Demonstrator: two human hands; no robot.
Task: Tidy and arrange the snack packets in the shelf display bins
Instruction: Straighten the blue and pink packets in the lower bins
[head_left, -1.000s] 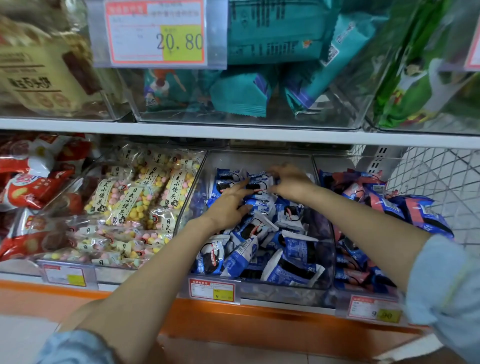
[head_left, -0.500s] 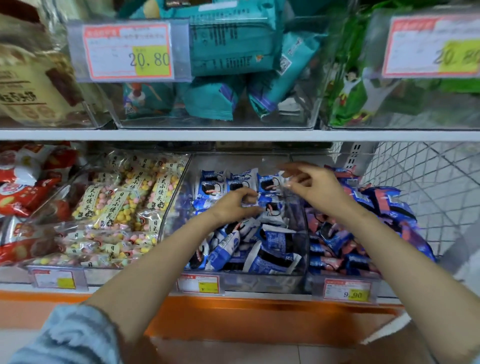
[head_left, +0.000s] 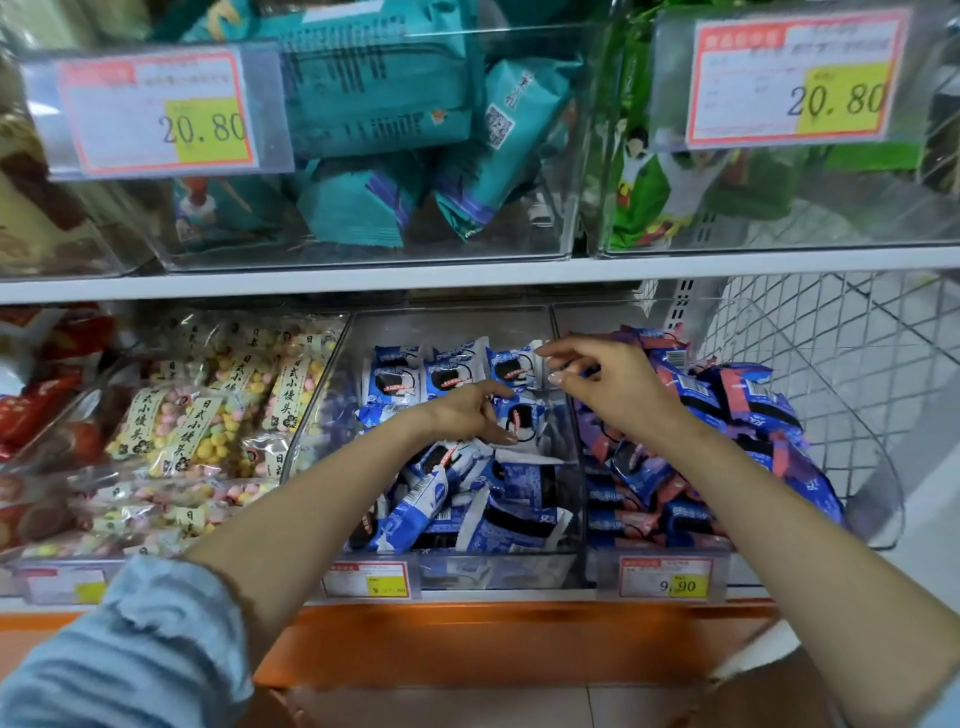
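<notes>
**Snack bin tidy-up**

Dealing with blue-and-white packets (head_left: 452, 374) in the middle bin (head_left: 447, 325): neat row along the back wall, jumble toward the front edge. Probably light, crinkly, crushable, so best taken by the crimped ends. Left hand (head_left: 467, 415) curled round a loose packet (head_left: 522, 422); right hand (head_left: 613, 387) loosely curled over the bin's right edge, pinching nothing visible. Tight under the upper shelf (head_left: 467, 283); open room only out front.

Upper price tags (head_left: 156, 111) read 20.80; lower right tag (head_left: 665, 577) reads 9.90

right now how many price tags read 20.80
2. One tag upper left, before the teal packets; one upper right, before the green packets. Lower tags: one reads 9.90, two are too blurred.
</notes>
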